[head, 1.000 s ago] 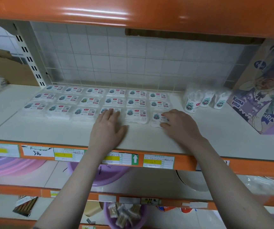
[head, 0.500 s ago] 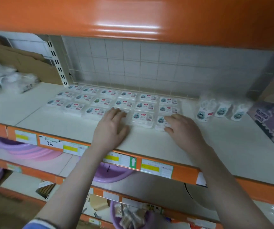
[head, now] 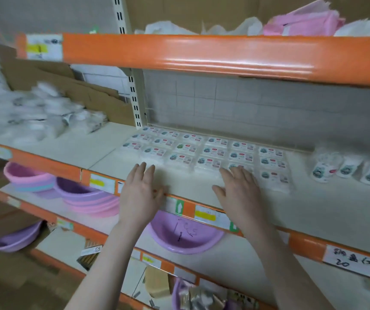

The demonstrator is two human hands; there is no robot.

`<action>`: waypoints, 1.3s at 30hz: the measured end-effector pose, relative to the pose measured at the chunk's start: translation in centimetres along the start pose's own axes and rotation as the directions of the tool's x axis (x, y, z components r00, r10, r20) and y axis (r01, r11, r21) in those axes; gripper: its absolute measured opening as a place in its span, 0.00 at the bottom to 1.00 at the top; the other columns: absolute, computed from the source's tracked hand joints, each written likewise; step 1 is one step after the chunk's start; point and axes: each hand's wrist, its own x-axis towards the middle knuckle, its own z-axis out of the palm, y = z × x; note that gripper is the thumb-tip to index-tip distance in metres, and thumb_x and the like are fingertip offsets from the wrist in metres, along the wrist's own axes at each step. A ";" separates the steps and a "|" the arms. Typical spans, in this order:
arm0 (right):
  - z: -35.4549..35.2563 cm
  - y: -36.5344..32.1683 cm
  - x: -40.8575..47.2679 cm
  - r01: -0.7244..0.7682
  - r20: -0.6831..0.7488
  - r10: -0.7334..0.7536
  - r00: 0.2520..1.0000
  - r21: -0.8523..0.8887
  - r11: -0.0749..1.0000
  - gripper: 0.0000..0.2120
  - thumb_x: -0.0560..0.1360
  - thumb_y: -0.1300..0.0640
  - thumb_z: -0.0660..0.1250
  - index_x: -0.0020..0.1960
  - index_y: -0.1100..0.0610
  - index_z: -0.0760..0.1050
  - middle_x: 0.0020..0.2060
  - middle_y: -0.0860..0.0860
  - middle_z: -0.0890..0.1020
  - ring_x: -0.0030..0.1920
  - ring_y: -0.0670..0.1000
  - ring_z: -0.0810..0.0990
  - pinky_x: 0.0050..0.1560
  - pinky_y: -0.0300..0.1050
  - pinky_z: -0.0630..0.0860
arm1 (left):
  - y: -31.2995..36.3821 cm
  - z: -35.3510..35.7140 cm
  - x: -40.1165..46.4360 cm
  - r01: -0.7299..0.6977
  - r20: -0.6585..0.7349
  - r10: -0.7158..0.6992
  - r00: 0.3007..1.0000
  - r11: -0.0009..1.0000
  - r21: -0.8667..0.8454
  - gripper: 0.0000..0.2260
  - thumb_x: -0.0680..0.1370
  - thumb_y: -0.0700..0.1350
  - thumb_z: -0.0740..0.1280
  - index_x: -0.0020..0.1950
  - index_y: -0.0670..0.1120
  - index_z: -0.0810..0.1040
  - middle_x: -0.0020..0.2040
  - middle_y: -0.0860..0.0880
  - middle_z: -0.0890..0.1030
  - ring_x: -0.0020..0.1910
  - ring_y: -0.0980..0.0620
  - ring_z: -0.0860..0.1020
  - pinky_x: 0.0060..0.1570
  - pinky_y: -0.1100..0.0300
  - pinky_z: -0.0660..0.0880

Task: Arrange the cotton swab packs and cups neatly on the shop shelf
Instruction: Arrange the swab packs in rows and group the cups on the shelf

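The cotton swab packs (head: 204, 152) lay flat in a grid of rows on the white shelf (head: 313, 211), pushed back near the tiled rear panel, with the three small cups (head: 347, 168) standing in a row just beside them to the right. The left hand (head: 140, 193) hovered at the shelf's front edge with its fingers straight and slightly spread, holding nothing; whether its fingertips touched the front-left pack could not be told. The right hand (head: 240, 189) also had its fingers straight and spread, and its fingertips rested on or just over a pack in the front row. The likeliest slip was a sideways nudge from either flat hand: the packs looked light and slick in their wrapping, so a push on one would probably skew its neighbours and break the rows. The front-right pack sat a little forward of the others, and a careless sweep of the right wrist could drag it toward the orange shelf lip (head: 204, 211). The cups seemed tall and light, and a knock from the right forearm might tip them. On the shelf below, purple and pink basins (head: 85, 193) were nested in stacks, and one purple basin (head: 186, 238) held nothing visible apart from dark scribbles inside. Lower down, another purple tub (head: 179, 294) held wrapped items too blurred to name.
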 end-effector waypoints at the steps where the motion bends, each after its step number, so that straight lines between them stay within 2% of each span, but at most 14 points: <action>1: 0.2 -1.8 0.2 0.011 0.001 -0.011 1.000 0.008 1.000 0.20 0.60 0.53 0.79 0.49 0.60 0.79 0.41 0.58 0.80 0.45 0.61 0.79 0.45 0.52 0.77 | -1.5 -0.7 -0.3 0.004 -0.006 -0.004 1.000 1.000 0.006 0.24 0.66 0.41 0.76 0.59 0.33 0.76 0.59 0.31 0.76 0.58 0.30 0.75 0.56 0.38 0.72; 6: 1.7 -11.7 1.1 0.070 -0.016 -0.069 0.997 0.052 0.996 0.19 0.60 0.54 0.79 0.46 0.61 0.79 0.39 0.59 0.79 0.42 0.61 0.80 0.42 0.52 0.77 | -10.3 -4.5 -1.7 0.036 -0.047 -0.034 0.998 0.999 0.032 0.24 0.69 0.51 0.63 0.57 0.34 0.77 0.57 0.32 0.77 0.55 0.32 0.77 0.54 0.40 0.74; 10: 3.3 -19.4 1.6 0.068 -0.017 -0.067 0.998 0.093 0.993 0.18 0.60 0.56 0.78 0.46 0.62 0.79 0.39 0.60 0.79 0.42 0.62 0.80 0.42 0.53 0.77 | -17.6 -7.6 -2.6 0.068 -0.091 -0.062 0.994 0.996 0.064 0.23 0.69 0.49 0.66 0.58 0.35 0.77 0.57 0.32 0.77 0.56 0.32 0.76 0.56 0.40 0.72; 13: 4.4 -24.2 2.6 0.072 -0.014 -0.071 0.997 0.145 0.987 0.18 0.60 0.57 0.78 0.47 0.62 0.79 0.38 0.59 0.79 0.41 0.62 0.79 0.41 0.52 0.77 | -21.9 -9.6 -3.0 0.103 -0.127 -0.093 0.987 0.992 0.072 0.23 0.68 0.43 0.75 0.59 0.34 0.76 0.59 0.32 0.76 0.58 0.31 0.75 0.56 0.39 0.72; 17: 5.4 -28.9 4.6 0.089 -0.037 -0.084 0.996 0.168 0.982 0.18 0.61 0.58 0.78 0.48 0.63 0.79 0.39 0.59 0.79 0.41 0.62 0.79 0.42 0.51 0.77 | -26.6 -11.3 -2.6 0.133 -0.137 -0.123 0.983 0.989 0.069 0.25 0.68 0.43 0.75 0.61 0.34 0.75 0.62 0.32 0.74 0.61 0.32 0.73 0.58 0.40 0.71; 22: 7.2 -32.2 7.8 0.117 -0.066 -0.108 0.992 0.157 0.981 0.18 0.66 0.57 0.75 0.53 0.63 0.79 0.43 0.60 0.80 0.46 0.62 0.79 0.46 0.52 0.76 | -30.5 -11.5 -0.7 0.160 -0.174 -0.150 0.973 0.986 0.042 0.24 0.70 0.43 0.74 0.62 0.34 0.75 0.62 0.32 0.74 0.62 0.32 0.72 0.61 0.40 0.68; 27: 10.1 -34.8 12.6 0.113 -0.007 -0.113 0.994 0.178 0.978 0.20 0.73 0.52 0.67 0.62 0.60 0.74 0.55 0.59 0.77 0.59 0.60 0.73 0.58 0.52 0.68 | -34.3 -10.3 2.8 0.172 -0.206 -0.157 0.966 0.984 0.056 0.23 0.70 0.43 0.74 0.61 0.34 0.75 0.62 0.33 0.74 0.63 0.33 0.72 0.65 0.45 0.65; 29: 11.2 -35.6 14.9 0.118 -0.004 -0.119 0.993 0.184 0.976 0.21 0.75 0.51 0.65 0.64 0.59 0.72 0.57 0.58 0.76 0.61 0.59 0.72 0.61 0.51 0.66 | -35.9 -9.5 4.6 0.195 -0.204 -0.177 0.963 0.978 0.070 0.23 0.71 0.44 0.73 0.63 0.35 0.75 0.63 0.34 0.73 0.65 0.34 0.71 0.68 0.49 0.60; 33: 13.1 -36.9 19.8 0.087 0.020 -0.093 0.995 0.221 0.971 0.21 0.75 0.51 0.66 0.64 0.60 0.73 0.58 0.59 0.76 0.62 0.59 0.72 0.62 0.50 0.65 | -38.1 -8.7 9.0 0.210 -0.196 -0.186 0.963 0.972 0.110 0.23 0.71 0.44 0.73 0.64 0.38 0.75 0.66 0.37 0.73 0.67 0.37 0.70 0.65 0.50 0.55; 36: 14.4 -38.1 22.5 0.092 0.033 -0.101 0.994 0.216 0.972 0.19 0.74 0.52 0.67 0.62 0.60 0.74 0.55 0.58 0.77 0.59 0.59 0.73 0.59 0.51 0.68 | -39.9 -8.0 11.8 0.238 -0.128 -0.224 0.966 0.966 0.104 0.24 0.73 0.46 0.71 0.66 0.39 0.73 0.68 0.39 0.70 0.70 0.39 0.66 0.67 0.44 0.61; 39: 15.7 -39.4 24.0 0.078 0.063 -0.095 0.993 0.231 0.970 0.17 0.74 0.53 0.67 0.60 0.60 0.74 0.53 0.58 0.77 0.58 0.59 0.73 0.58 0.52 0.68 | -42.5 -6.6 13.6 0.191 -0.078 -0.183 0.980 0.976 0.104 0.23 0.68 0.43 0.76 0.60 0.35 0.76 0.61 0.33 0.75 0.62 0.32 0.73 0.62 0.40 0.68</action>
